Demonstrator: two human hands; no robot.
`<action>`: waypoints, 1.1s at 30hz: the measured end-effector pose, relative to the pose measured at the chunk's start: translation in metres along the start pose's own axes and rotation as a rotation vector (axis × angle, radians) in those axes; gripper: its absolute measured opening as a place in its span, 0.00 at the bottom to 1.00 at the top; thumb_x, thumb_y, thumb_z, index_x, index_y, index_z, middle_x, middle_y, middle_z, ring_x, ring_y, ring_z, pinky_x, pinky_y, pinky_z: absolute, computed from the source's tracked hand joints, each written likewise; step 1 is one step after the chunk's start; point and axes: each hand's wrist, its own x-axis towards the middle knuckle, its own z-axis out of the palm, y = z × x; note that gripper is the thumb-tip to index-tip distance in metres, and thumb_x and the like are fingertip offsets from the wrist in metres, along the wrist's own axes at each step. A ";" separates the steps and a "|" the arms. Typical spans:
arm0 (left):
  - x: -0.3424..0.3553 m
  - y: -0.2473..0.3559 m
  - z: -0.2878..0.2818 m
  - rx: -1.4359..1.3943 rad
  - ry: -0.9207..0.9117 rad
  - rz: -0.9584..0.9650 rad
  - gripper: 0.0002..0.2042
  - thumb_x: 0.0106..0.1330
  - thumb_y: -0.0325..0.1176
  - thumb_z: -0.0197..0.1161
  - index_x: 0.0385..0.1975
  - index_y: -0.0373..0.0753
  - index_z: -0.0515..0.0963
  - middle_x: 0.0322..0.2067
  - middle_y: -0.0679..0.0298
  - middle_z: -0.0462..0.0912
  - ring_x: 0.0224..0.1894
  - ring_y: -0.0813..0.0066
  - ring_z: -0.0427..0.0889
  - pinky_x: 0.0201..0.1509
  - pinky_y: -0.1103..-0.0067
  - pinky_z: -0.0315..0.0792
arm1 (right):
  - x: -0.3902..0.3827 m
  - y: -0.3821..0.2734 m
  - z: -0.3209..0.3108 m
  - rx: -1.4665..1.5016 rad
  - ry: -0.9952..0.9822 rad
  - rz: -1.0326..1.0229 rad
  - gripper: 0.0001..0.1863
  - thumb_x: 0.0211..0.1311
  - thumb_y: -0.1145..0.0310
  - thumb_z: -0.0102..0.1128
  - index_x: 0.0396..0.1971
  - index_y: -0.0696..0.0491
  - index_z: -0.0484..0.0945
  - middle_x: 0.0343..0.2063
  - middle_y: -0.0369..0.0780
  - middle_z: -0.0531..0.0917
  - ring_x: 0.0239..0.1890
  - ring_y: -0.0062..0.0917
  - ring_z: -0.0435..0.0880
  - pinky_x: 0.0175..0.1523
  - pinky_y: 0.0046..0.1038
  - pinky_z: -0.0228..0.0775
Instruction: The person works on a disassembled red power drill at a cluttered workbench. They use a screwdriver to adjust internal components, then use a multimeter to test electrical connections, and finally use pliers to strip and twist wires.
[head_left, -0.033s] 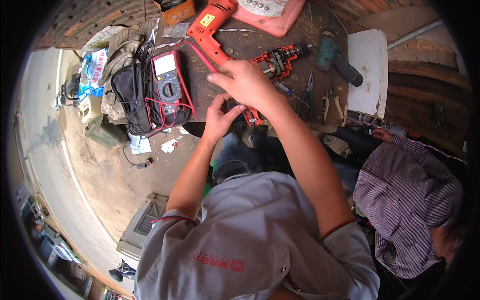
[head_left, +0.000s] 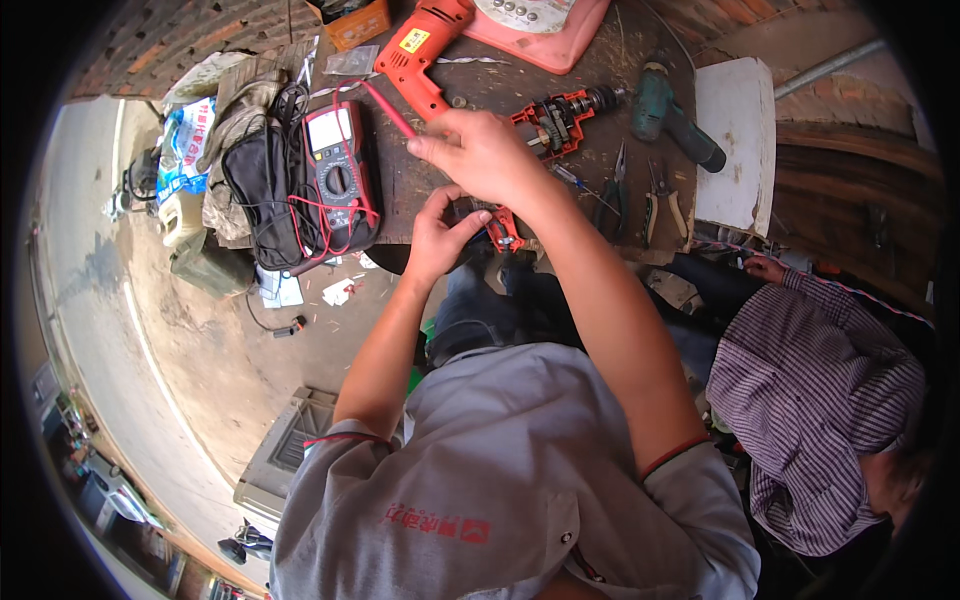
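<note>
A red test probe (head_left: 392,110) slants out of my right hand (head_left: 488,155), its lower end held at the thumb and fingers. That hand hovers over part of an opened orange drill (head_left: 552,125) with its inner parts bare. Closer to me, my left hand (head_left: 443,238) is closed, thumb and fingertips meeting beside the drill's orange handle end (head_left: 505,232). What sits between those fingertips is hidden. A red and grey multimeter (head_left: 338,165) lies left of my hands on a black pouch (head_left: 265,185), red lead looped across it.
A whole orange drill (head_left: 420,60), a pink tray (head_left: 560,45) and an orange box (head_left: 355,22) lie farther back. To the right are a teal cordless drill (head_left: 655,105), pliers (head_left: 622,190), more pliers (head_left: 662,205) and a white board (head_left: 738,145). A person in a checked shirt (head_left: 810,400) is at right.
My right hand has shifted slightly left with the red probe, which moved left too. The red lead over the multimeter has shifted a little. My left hand stays put.
</note>
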 end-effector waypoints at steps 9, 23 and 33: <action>-0.009 0.013 -0.001 -0.154 -0.098 -0.137 0.28 0.63 0.21 0.73 0.63 0.31 0.70 0.49 0.62 0.83 0.51 0.78 0.82 0.59 0.78 0.77 | -0.069 0.097 -0.058 -0.422 0.107 0.339 0.12 0.62 0.63 0.69 0.41 0.54 0.83 0.36 0.46 0.85 0.44 0.44 0.87 0.48 0.44 0.78; -0.004 0.004 0.003 0.021 -0.043 -0.097 0.27 0.59 0.23 0.77 0.58 0.32 0.74 0.49 0.62 0.82 0.50 0.78 0.81 0.58 0.79 0.76 | -0.117 0.092 -0.057 0.486 0.270 0.301 0.09 0.67 0.73 0.67 0.44 0.59 0.81 0.32 0.39 0.86 0.32 0.21 0.86 0.40 0.23 0.79; -0.007 0.006 0.006 0.289 0.015 0.112 0.25 0.51 0.28 0.81 0.49 0.35 0.79 0.46 0.62 0.79 0.50 0.71 0.79 0.58 0.76 0.71 | -0.115 0.080 -0.001 0.656 0.267 0.265 0.06 0.71 0.78 0.61 0.44 0.61 0.78 0.36 0.40 0.87 0.37 0.19 0.88 0.43 0.21 0.81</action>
